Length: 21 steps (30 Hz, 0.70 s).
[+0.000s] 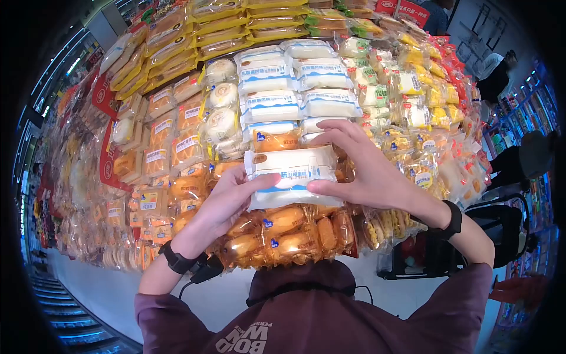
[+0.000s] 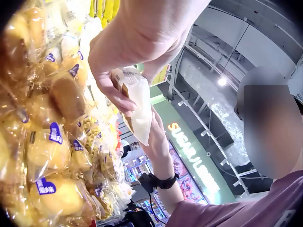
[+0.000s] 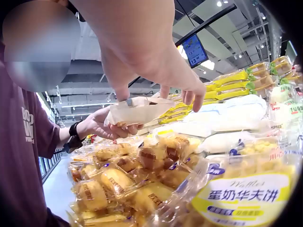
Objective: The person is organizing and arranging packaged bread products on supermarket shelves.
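A white packaged bread point(image 1: 292, 174) with a blue wave, printed characters and a brown oval logo is held up over the display in the head view. My left hand point(image 1: 227, 197) grips its left end, thumb across the front. At the right end my right hand point(image 1: 368, 162) has its thumb on the front, while its upper fingers arch past the top edge. The left wrist view shows the pack point(image 2: 137, 101) from its side, between the left thumb and fingers. Both hands meet the pack point(image 3: 137, 111) in the right wrist view.
Matching white packs point(image 1: 268, 106) lie stacked behind. Brown bread rolls in clear wrap point(image 1: 289, 242) fill the near edge. Round cakes point(image 1: 223, 94) and yellow packs point(image 1: 221, 32) stand left and back; waffle packs point(image 3: 241, 194) lie right. A black cart point(image 1: 501, 230) stands at the right.
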{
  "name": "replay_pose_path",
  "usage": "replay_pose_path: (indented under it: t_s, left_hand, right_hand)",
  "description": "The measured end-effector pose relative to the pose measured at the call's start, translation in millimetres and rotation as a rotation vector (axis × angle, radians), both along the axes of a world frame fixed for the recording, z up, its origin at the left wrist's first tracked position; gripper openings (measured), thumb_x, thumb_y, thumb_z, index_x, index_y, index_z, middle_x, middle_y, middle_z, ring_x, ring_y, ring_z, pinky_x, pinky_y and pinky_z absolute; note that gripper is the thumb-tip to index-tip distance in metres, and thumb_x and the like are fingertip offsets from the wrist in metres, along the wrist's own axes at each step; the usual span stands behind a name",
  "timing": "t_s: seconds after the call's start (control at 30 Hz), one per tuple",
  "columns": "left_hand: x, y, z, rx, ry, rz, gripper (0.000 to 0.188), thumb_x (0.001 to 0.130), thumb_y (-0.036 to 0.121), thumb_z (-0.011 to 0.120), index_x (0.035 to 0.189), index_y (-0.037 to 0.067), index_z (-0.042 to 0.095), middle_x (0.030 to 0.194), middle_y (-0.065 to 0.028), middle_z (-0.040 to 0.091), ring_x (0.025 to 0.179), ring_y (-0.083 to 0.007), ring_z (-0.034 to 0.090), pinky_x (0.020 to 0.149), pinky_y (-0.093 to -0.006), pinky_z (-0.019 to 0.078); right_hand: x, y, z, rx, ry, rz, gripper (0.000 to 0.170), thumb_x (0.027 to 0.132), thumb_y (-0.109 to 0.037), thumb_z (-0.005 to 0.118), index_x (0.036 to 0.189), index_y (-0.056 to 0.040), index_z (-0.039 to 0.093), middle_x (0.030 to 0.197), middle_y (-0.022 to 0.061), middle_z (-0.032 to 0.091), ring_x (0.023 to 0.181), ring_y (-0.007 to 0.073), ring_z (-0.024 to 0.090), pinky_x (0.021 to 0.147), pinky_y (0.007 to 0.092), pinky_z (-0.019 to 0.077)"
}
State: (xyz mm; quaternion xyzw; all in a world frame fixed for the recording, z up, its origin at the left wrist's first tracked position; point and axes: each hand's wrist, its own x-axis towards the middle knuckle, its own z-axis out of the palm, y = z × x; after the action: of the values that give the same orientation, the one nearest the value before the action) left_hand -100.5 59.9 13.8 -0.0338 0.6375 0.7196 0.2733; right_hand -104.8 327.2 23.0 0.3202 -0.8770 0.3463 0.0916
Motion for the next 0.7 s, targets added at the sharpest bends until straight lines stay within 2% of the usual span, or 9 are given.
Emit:
replay_pose_path:
  t_s: [0.03,0.07,0.17,0.3,0.43,0.47,0.57,0.6,0.7]
  left_hand:
    - [-6.2,5.2,2.8,-0.016,0.013,0.028,0.044,0.092,0.021,0.075,0.124,-0.005,0.060,0.111,-0.0099,0.071,0.094,-0.0136,0.072,0.079,-0.0268,0.0585]
    - [-11.5,9.7,13.8,-0.008,-0.003,0.027,0.045,0.093,0.017,0.073,0.128,-0.007,0.058,0.117,-0.0121,0.070,0.101,-0.0142,0.070,0.087,-0.0272,0.0581]
    - [-44.9,14.6,17.2,-0.055,0.075,-0.008,0.047,0.093,0.021,0.073,0.129,-0.007,0.058,0.119,-0.0123,0.069,0.103,-0.0149,0.070,0.088,-0.0274,0.0579]
    - [-85.0,14.4,14.1,-0.097,0.130,0.020,0.048,0.095,0.032,0.070,0.126,-0.004,0.061,0.112,-0.0087,0.071,0.089,-0.0128,0.070,0.072,-0.0217,0.0566]
    - [-114.3,9.1,17.9,-0.086,0.208,0.100,0.051,0.096,0.031,0.070,0.127,-0.007,0.060,0.112,-0.0128,0.070,0.091,-0.0141,0.071,0.074,-0.0220,0.0578]
    - [-123.4,0.5,15.6,-0.124,0.233,0.085,0.060,0.095,0.033,0.072,0.132,-0.011,0.053,0.119,-0.0163,0.068,0.099,-0.0169,0.070,0.082,-0.0253,0.0578]
    - [-124.8,2.1,16.8,-0.467,0.447,0.262,0.075,0.091,0.037,0.076,0.140,-0.010,0.045,0.129,-0.0218,0.062,0.113,-0.0220,0.065,0.094,-0.0305,0.0551]
    - [-125.1,-2.3,16.4,-0.691,0.551,0.252,0.087,0.087,0.042,0.079,0.146,-0.008,0.038,0.138,-0.0241,0.055,0.127,-0.0262,0.058,0.102,-0.0372,0.0507]
    - [-128.4,-7.2,4.2,-0.946,0.909,0.229,0.085,0.086,0.044,0.079,0.147,-0.001,0.042,0.142,-0.0216,0.054,0.133,-0.0283,0.052,0.107,-0.0408,0.0462]
  right_hand:
    - [-9.7,6.3,4.2,0.076,0.146,0.037,0.064,0.081,-0.041,0.083,0.128,-0.0067,0.057,0.131,0.0138,0.059,0.124,0.0312,0.056,0.106,0.0433,0.0428]
    - [-20.6,11.3,11.7,0.094,0.041,0.112,0.065,0.080,-0.043,0.083,0.128,-0.0064,0.059,0.132,0.0140,0.060,0.128,0.0346,0.053,0.110,0.0454,0.0386]
    - [-54.4,14.6,10.7,0.150,0.248,0.227,0.065,0.081,-0.045,0.080,0.125,-0.0026,0.059,0.125,0.0177,0.062,0.122,0.0345,0.055,0.108,0.0458,0.0390]
    - [-114.1,1.4,6.7,0.153,0.279,0.239,0.064,0.079,-0.043,0.079,0.124,-0.0021,0.058,0.118,0.0220,0.065,0.115,0.0392,0.059,0.103,0.0469,0.0440]
    - [-158.7,-14.3,1.7,0.101,0.271,0.262,0.064,0.079,-0.042,0.078,0.125,-0.0040,0.056,0.116,0.0227,0.065,0.114,0.0399,0.060,0.100,0.0478,0.0458]
    - [-165.6,-18.7,-0.4,0.104,0.277,0.258,0.064,0.079,-0.042,0.078,0.125,-0.0045,0.056,0.115,0.0224,0.065,0.114,0.0398,0.059,0.101,0.0478,0.0458]
    - [-182.3,-28.9,-8.9,0.149,0.275,0.243,0.063,0.081,-0.042,0.076,0.127,-0.0053,0.055,0.119,0.0210,0.064,0.118,0.0386,0.058,0.103,0.0473,0.0449]
    - [-186.8,-31.5,-10.6,0.190,0.250,0.237,0.062,0.083,-0.043,0.075,0.128,-0.0055,0.055,0.123,0.0209,0.063,0.120,0.0377,0.057,0.105,0.0467,0.0443]
    - [-192.4,-33.4,-18.6,0.207,0.271,0.245,0.060,0.083,-0.043,0.074,0.126,-0.0042,0.058,0.120,0.0200,0.064,0.119,0.0374,0.058,0.104,0.0469,0.0451]
